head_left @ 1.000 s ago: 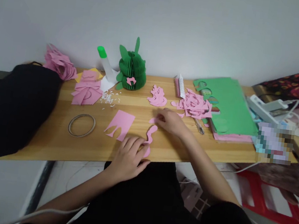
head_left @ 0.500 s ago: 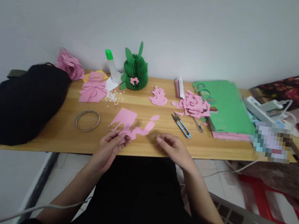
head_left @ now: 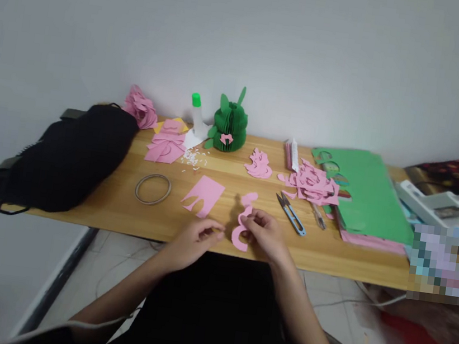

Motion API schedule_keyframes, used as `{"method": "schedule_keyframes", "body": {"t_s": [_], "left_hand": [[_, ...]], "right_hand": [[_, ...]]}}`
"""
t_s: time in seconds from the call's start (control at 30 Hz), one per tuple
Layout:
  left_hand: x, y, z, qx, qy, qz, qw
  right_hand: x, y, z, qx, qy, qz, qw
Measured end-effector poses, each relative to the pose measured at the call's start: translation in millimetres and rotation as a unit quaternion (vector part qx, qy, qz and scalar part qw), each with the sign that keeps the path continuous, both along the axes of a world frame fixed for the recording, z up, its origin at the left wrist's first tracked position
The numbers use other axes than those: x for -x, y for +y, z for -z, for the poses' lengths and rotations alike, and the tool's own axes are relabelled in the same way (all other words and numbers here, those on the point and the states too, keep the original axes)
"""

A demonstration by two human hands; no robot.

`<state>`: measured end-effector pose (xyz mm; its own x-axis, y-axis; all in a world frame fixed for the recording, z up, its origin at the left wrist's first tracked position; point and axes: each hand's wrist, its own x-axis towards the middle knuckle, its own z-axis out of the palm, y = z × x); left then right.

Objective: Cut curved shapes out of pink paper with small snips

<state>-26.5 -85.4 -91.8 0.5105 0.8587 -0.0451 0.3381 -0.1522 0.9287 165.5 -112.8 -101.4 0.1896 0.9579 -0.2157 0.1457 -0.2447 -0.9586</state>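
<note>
My right hand (head_left: 266, 234) pinches a curvy pink paper strip (head_left: 238, 236) between thumb and fingers, just above the table's front edge. To its left, my left hand (head_left: 198, 241) is empty, its fingers loosely bent with a gap from the thumb. Just beyond the left hand lies a pink paper sheet (head_left: 210, 192) with curved cut-outs along one side. Blue-handled thread snips (head_left: 291, 215) lie to the right, past the right hand. Farther back stands a green folded-paper figure (head_left: 230, 127) with ear-like leaves and a small pink bow-shaped piece on its front.
A tape ring (head_left: 153, 189) and black bag (head_left: 71, 157) are at left. Behind are a green-capped glue bottle (head_left: 197, 114), white bits (head_left: 192, 158) and pink cutouts (head_left: 258, 164). Rightward lie pink scraps (head_left: 315, 183), a craft knife (head_left: 319, 216), green sheets (head_left: 372, 196) and a power strip (head_left: 420, 203).
The curvy pink strip has passed from my left hand to my right hand. The left hand has let go of it. The whole view has shifted, moving the table things rightward in frame.
</note>
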Motion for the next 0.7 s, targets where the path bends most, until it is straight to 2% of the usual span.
{"method": "schedule_keyframes", "body": {"t_s": [0.07,0.17,0.27,0.4,0.5,0.57,0.7], "left_hand": [[22,14,-1.7,-0.083,0.060,-0.070,0.992],[56,36,-1.0,-0.181,0.160,-0.207,0.948],[79,51,3.2,-0.214,0.225,-0.244,0.919],[82,52,1.2,-0.209,0.223,-0.185,0.934],[65,39,-15.8,-0.182,0.162,-0.103,0.964],[48,27,-31.6,-0.121,0.059,-0.040,0.990],[18,10,-55.0,-0.059,-0.066,0.055,0.995]], "right_hand": [[-2,2,-0.5,0.001,-0.047,-0.005,0.999],[-2,1,-4.6,-0.001,-0.141,0.013,0.990],[-2,-3,-10.5,0.001,-0.218,0.039,0.975],[0,-10,-21.7,-0.019,-0.291,0.059,0.955],[8,-16,-36.7,-0.100,-0.223,-0.009,0.970],[16,-20,-48.5,-0.158,-0.155,-0.038,0.974],[26,-26,-63.2,-0.240,-0.127,-0.042,0.961]]}}
